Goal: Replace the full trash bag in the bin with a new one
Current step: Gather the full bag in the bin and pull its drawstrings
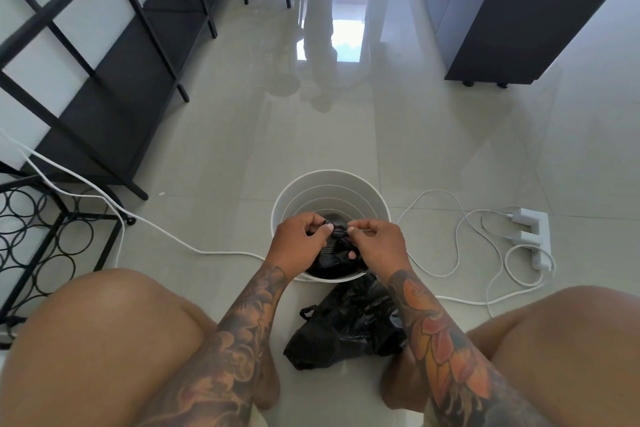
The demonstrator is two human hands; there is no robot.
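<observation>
Over the white bin (330, 184) we see left hand (300, 240) and right hand (375, 243), each grip pinched on a black bag (332, 255); another bag (346, 326), apparently tied, lies on the floor (381, 135) between the knees.

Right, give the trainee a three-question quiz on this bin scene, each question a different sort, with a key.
1. True or false: the white bin lies on its side.
2. Multiple choice: the black bag on the floor lies A) inside the bin, B) between the person's legs, outside the bin, C) on the black shelf.
3. Short answer: what do the left hand and right hand grip together over the bin?

Key: 1 false, it stands upright. 2 B. 3 the black bag in the bin, pinched at its top by the fingers of both hands.
</observation>
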